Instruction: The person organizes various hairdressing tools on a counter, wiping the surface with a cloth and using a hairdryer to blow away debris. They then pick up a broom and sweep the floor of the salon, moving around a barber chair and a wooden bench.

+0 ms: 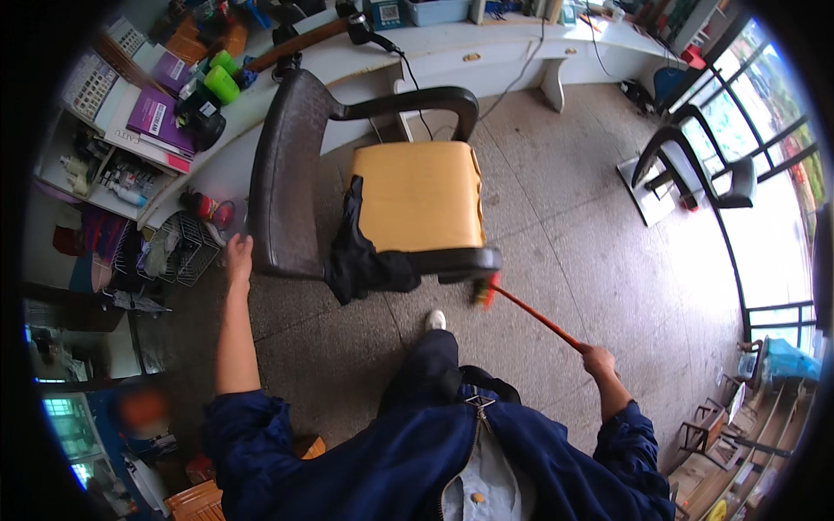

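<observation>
A broom's red handle [534,318] is gripped in my right hand [599,361]. Its blurred red and yellowish head [485,291] is at the floor by the near armrest of a salon chair, partly hidden by it. The chair has a dark brown backrest [285,189], black armrests and a tan seat [420,195]. Black cloth [365,260] is draped over the seat's near left corner and armrest. My left hand [239,260] is beside the backrest's outer side, with nothing seen in it; whether it touches the chair is unclear.
A long white counter [443,62] with a hair dryer [368,34] runs along the back. Wire baskets [189,247] stand at left below shelves. Another chair [690,156] is by the windows, wooden shelving [762,430] lower right. Cords hang from the counter.
</observation>
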Available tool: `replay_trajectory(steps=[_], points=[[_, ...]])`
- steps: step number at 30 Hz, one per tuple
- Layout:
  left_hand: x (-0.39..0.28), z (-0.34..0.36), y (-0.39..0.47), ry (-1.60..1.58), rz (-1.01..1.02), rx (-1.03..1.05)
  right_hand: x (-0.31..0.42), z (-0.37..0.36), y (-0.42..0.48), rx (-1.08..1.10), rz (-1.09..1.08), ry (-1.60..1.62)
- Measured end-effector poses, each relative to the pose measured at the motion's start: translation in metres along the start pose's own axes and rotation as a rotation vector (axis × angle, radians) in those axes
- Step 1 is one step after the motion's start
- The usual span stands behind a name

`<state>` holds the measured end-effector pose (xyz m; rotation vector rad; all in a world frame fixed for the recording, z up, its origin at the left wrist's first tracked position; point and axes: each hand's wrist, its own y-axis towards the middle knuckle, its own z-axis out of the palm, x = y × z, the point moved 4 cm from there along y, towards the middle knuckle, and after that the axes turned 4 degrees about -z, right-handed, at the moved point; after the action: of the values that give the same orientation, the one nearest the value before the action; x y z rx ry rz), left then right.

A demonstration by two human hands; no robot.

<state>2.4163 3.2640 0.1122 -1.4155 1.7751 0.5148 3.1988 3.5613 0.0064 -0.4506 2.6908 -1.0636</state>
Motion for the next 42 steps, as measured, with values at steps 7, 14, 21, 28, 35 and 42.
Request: replay_trajectory(steps=[7,14,21,28,35,42], points=[[-0.048,0.049,0.046,0.450,-0.072,-0.037,-0.065,-0.068,0.015,-0.180,0.255,0.034],[-0.066,0.059,0.029,0.526,-0.041,-0.077,-0.054,-0.111,0.039,-0.223,0.128,0.264],[-0.011,0.067,-0.046,0.583,-0.143,-0.270,0.030,-0.150,0.186,-0.051,-0.153,0.107],[-0.092,0.149,-0.207,0.736,-0.064,-0.296,-0.087,-0.189,0.242,0.005,-0.121,0.055],[-0.211,0.251,-0.306,0.784,-0.396,0.408,-0.304,-0.223,0.226,-0.026,0.129,-0.076],[-0.315,0.372,-0.307,1.042,0.549,0.440,-0.328,-0.247,0.223,-0.155,0.054,0.149]])
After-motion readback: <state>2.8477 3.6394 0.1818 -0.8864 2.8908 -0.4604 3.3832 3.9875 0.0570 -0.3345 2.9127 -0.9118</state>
